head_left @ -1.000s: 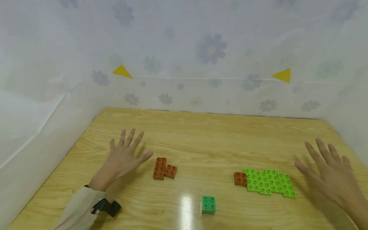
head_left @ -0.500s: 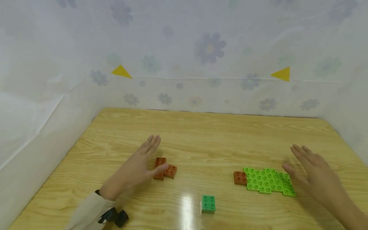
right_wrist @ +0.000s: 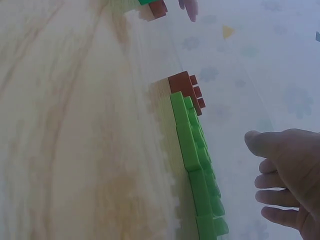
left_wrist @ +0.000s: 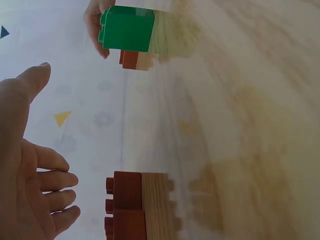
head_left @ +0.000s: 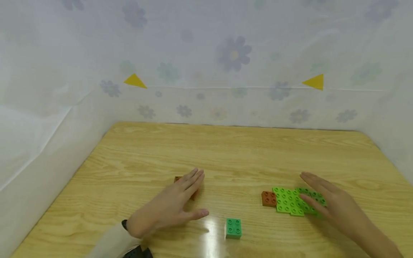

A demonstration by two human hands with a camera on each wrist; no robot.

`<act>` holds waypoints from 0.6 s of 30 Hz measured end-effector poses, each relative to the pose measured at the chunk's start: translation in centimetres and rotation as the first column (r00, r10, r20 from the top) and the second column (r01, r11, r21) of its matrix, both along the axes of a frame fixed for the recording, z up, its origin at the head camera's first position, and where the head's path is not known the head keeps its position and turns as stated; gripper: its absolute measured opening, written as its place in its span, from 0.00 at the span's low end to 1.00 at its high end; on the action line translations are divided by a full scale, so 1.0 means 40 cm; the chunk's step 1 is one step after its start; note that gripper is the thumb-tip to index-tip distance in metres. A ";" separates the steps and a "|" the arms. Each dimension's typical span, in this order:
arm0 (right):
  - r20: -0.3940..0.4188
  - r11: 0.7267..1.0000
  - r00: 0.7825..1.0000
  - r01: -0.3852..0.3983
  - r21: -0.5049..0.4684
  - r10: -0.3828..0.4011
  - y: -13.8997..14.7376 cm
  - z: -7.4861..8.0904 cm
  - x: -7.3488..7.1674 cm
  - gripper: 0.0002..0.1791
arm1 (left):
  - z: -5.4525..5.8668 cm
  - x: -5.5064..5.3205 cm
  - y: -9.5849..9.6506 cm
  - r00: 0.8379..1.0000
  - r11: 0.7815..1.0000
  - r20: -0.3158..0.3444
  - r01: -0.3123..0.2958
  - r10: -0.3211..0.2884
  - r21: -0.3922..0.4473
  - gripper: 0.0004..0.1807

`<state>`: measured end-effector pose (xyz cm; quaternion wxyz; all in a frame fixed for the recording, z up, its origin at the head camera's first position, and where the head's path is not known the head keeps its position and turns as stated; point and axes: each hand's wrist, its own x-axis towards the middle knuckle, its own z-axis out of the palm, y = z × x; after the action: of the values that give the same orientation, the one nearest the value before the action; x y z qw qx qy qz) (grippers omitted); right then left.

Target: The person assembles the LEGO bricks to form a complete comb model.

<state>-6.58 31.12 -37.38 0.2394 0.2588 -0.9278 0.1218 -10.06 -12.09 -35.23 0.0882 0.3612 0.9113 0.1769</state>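
Observation:
Fingers straight and thumb spread, my left hand [head_left: 171,206] hovers over reddish-brown bricks [head_left: 178,178], hiding most of them in the head view. A gap separates the palm from these brown bricks [left_wrist: 129,200] in the left wrist view. My right hand [head_left: 338,208], also straight-fingered, hovers above light green studded plates [head_left: 285,200] and covers their right part. The right wrist view has the hand [right_wrist: 295,175] apart from the plates [right_wrist: 186,145]. Another brown brick [head_left: 269,199] lies against the plates' left edge. A darker green brick [head_left: 233,228] stands between the hands, nearer the front.
The wood-grain table [head_left: 226,150] carries all the bricks. Behind it hangs a white flowered sheet [head_left: 200,53] with two yellow triangles, the left triangle [head_left: 135,81] and the right triangle [head_left: 314,82]. More sheet [head_left: 38,118] closes off the left side.
Both hands have moved inward, the left to the right over the brown bricks, the right to the left over the plates. Their spread fingers have come together. The bricks have stayed put.

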 end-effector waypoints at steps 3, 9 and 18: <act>0.008 1.000 1.000 0.004 -0.013 -0.003 -0.019 0.000 0.006 0.40 | 0.000 0.011 0.013 0.999 0.999 0.009 0.037 -0.037 0.001 0.50; 0.025 0.999 0.999 -0.025 -0.019 0.026 -0.053 0.004 0.010 0.37 | -0.005 0.034 0.039 0.994 0.994 -0.013 0.108 -0.108 0.008 0.49; 0.033 0.995 0.994 -0.099 -0.003 0.100 -0.086 -0.005 0.002 0.32 | -0.015 0.051 0.077 0.977 0.977 -0.009 0.212 -0.213 -0.028 0.52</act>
<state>-6.50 27.69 -37.58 0.2177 0.3026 -0.9176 0.1383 -8.03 -8.99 -35.83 0.1060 0.4564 0.8702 0.1522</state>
